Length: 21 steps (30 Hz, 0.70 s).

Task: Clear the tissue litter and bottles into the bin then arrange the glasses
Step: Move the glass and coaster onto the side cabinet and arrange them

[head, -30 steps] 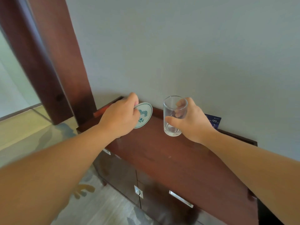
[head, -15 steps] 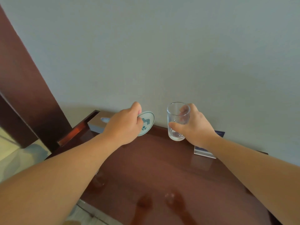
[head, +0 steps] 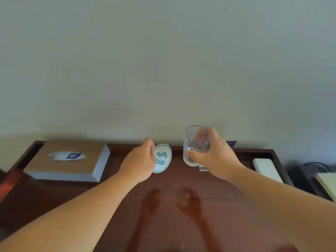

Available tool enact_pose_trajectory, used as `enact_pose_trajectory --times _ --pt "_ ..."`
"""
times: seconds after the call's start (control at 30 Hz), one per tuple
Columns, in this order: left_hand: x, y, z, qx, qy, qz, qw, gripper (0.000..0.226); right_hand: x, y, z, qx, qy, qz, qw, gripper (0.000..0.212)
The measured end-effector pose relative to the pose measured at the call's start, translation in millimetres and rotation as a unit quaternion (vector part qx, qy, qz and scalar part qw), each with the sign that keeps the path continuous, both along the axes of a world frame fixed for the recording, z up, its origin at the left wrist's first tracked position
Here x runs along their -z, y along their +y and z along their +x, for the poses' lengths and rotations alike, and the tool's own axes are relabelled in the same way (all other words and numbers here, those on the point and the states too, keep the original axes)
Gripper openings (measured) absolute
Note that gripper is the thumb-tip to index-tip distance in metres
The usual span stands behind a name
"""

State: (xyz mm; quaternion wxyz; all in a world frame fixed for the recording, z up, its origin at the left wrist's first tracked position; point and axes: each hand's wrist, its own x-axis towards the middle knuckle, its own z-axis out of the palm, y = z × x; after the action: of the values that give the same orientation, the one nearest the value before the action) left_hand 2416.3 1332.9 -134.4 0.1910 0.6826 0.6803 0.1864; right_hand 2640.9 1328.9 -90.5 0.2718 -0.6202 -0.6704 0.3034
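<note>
My right hand (head: pixel 216 157) grips a clear drinking glass (head: pixel 195 144) and holds it upright above the back of the dark wooden cabinet top (head: pixel 163 206). My left hand (head: pixel 140 164) pinches a round white coaster (head: pixel 161 158) with a teal logo, tilted on edge just left of the glass. Both hands hover over the wood near the wall. No bottles, tissue litter or bin show in the head view.
A brown tissue box (head: pixel 69 160) sits at the back left of the cabinet. A small dark card (head: pixel 231 143) leans on the wall behind my right hand. A white remote-like bar (head: pixel 267 169) lies at the right edge, with cables and a device (head: pixel 316 171) beyond.
My view has swung round to face the cabinet squarely, bringing the tissue box and the white bar into sight. Both hands keep their hold on the coaster and the glass.
</note>
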Motion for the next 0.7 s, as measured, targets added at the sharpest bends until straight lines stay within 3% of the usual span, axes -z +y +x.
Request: enact_pose_trajectory --times 0.27,0.43,0.7 --pt "66.3 44.7 23.5 -0.030 -0.139 -0.145 0.979 0.017 39.4 3.3 -4.5 0.097 0.031 -0.024 0.995 0.055" --pt "88.2 53.2 38.3 -0.102 -0.241 -0.195 0.945 0.020 59.3 6.9 -9.3 0.087 0.026 -0.037 0.995 0.056" --pt "105.8 69.6 44.6 -0.177 -0.303 -0.224 0.909 0.018 71.6 14.8 -7.9 0.067 0.019 -0.053 0.996 0.056"
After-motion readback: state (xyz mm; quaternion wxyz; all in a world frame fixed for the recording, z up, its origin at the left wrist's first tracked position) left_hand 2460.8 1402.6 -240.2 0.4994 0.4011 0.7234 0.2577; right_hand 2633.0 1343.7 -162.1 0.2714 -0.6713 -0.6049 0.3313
